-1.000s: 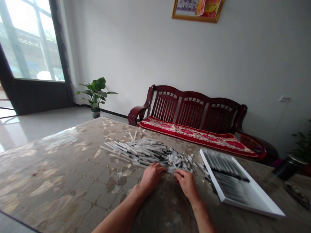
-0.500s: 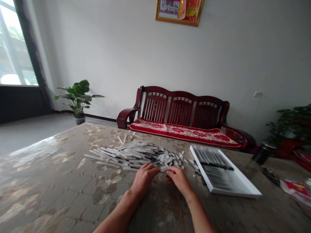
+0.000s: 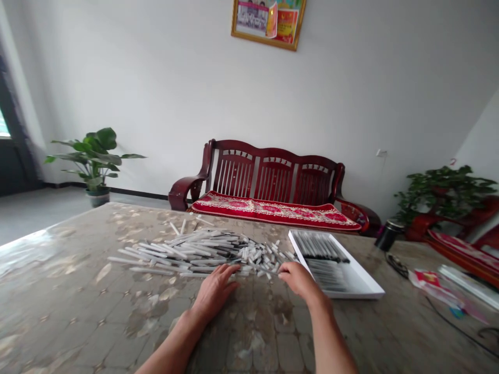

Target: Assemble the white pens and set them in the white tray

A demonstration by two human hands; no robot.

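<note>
A pile of slim whitish pens (image 3: 167, 254) lies across the table, with small pale caps (image 3: 253, 254) heaped at its right end. My left hand (image 3: 214, 293) rests at the near edge of the pile, its fingers stretched toward the pens and its thumb apart. Just right of the caps, my right hand (image 3: 299, 279) is closed, fingertips pinched; whatever is between them is hidden. Close beside it stands a shallow white box (image 3: 364, 285) holding two rows of pens (image 3: 319, 245) with dark ends.
The patterned table (image 3: 117, 322) fills the foreground. To the right are a black cylinder (image 3: 388, 236), a dark cable (image 3: 397, 266) and a red-and-clear plastic packet (image 3: 427, 278). Behind the table stands a wooden bench (image 3: 273, 171); a potted plant (image 3: 97, 197) is at the left.
My hands were close together on a pen at the pile's near edge; now they are apart, the right one nearer the box. The view has turned right.
</note>
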